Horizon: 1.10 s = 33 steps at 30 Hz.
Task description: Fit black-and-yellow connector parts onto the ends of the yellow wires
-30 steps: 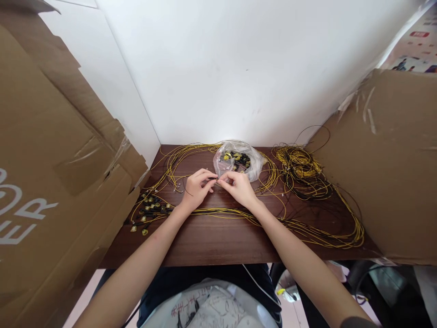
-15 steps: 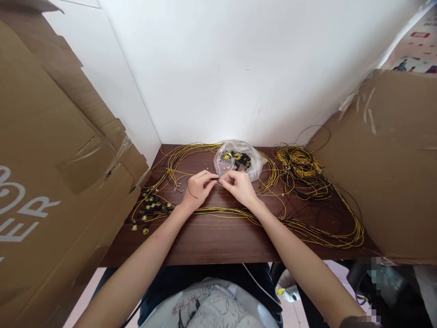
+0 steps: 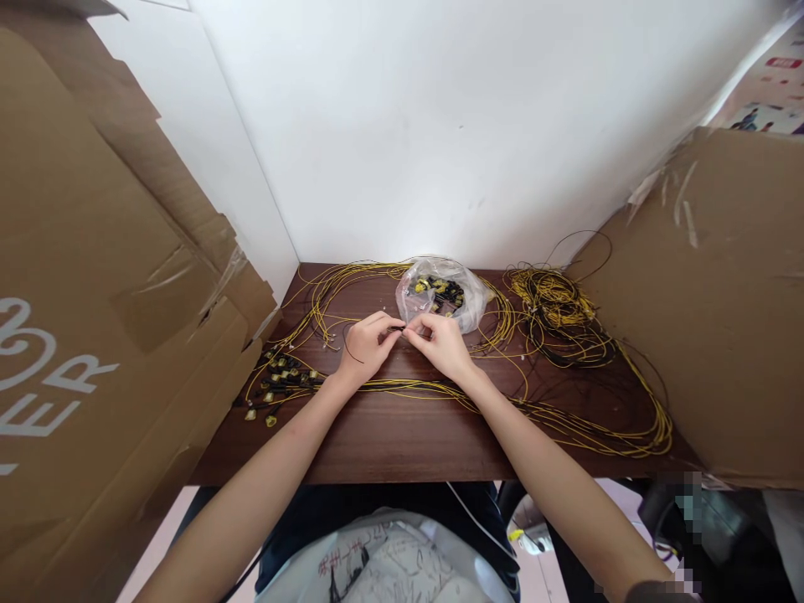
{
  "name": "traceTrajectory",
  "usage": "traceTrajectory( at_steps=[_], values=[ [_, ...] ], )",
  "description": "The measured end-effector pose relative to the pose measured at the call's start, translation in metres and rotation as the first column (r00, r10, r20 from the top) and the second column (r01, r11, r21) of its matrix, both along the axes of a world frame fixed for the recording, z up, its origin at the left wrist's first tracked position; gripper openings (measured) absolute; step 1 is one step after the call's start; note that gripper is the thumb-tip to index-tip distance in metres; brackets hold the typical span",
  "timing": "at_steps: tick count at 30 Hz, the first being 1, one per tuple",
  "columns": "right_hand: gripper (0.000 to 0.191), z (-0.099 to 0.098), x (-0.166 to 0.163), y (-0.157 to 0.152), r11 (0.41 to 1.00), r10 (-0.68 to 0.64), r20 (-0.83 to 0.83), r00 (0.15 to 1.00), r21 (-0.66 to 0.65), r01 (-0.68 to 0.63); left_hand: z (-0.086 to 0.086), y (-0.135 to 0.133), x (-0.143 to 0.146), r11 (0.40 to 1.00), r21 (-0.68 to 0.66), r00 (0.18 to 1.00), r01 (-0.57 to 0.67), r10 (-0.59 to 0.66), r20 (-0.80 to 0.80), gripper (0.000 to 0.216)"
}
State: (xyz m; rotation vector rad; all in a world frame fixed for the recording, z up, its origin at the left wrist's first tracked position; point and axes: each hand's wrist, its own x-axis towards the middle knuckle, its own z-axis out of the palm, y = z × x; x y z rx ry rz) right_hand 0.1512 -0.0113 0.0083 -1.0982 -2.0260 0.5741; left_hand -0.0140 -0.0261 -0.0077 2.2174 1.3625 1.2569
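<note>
My left hand (image 3: 368,346) and my right hand (image 3: 441,343) meet fingertip to fingertip over the dark wooden table (image 3: 402,435). Both pinch a thin black wire (image 3: 347,346) whose end sits between them; a loop of it curls past my left hand. Whatever small part is at the wire's tip is too small to make out. Just behind my hands lies a clear plastic bag (image 3: 440,295) of small black and yellow connectors. Yellow wires (image 3: 433,390) run under my wrists.
A heap of black and yellow connectors (image 3: 281,381) lies at the table's left. A tangle of yellow and black wires (image 3: 559,314) fills the right side. Tall cardboard sheets stand on the left (image 3: 94,318) and right (image 3: 722,310). A white wall closes the back.
My hands hold nearly the same pose, with slight finger shifts. The black wire's loop beside my left hand has come out more. The view has drifted slightly.
</note>
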Motion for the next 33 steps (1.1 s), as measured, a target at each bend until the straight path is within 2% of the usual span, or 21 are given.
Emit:
traceTrajectory(
  at_steps=[9, 25, 33],
  values=[
    [0.016, 0.0048, 0.0024, -0.0011, 0.998, -0.025, 0.035, 0.999, 0.058, 0.023, 0.0042, 0.0016, -0.0003, 0.998, -0.019, 0.993, -0.060, 0.062, 0.096, 0.013],
    [0.016, 0.0033, 0.0039, 0.0002, 0.997, 0.012, 0.065, 0.998, 0.081, -0.018, 0.0043, 0.0018, -0.0012, 1.000, -0.028, 0.996, -0.013, 0.016, 0.087, 0.014],
    [0.017, 0.0034, 0.0017, -0.0015, 0.998, 0.014, 0.092, 0.996, 0.067, -0.020, 0.0058, -0.0002, -0.0007, 0.999, -0.013, 0.994, 0.053, -0.051, 0.098, 0.016]
  ],
)
